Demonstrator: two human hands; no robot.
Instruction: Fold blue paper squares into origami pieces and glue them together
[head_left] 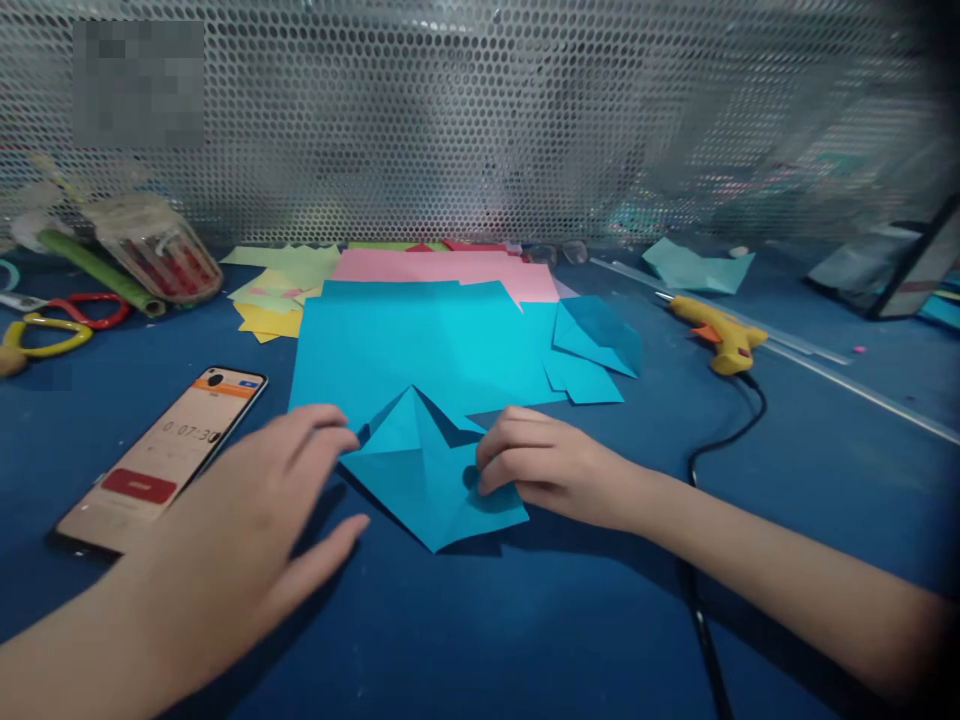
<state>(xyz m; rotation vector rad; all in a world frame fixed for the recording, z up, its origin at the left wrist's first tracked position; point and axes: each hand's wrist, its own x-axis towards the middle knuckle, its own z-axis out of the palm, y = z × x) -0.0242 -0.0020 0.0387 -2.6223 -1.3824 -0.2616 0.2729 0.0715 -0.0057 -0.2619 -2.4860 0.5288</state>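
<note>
One creased, pointed, seemingly matte blue paper (416, 475); right hand (551, 462) gripping.

Folded paper (420, 485) on table (585, 640), before sheets (390, 345); phone (169, 435) left, jar (161, 245) behind phone; glue gun (724, 335) right.

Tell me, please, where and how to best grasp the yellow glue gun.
The yellow glue gun is probably best gripped by its handle, from the near right: it lies on its side, handle nearer, metal nozzle pointing away leftward.
</note>
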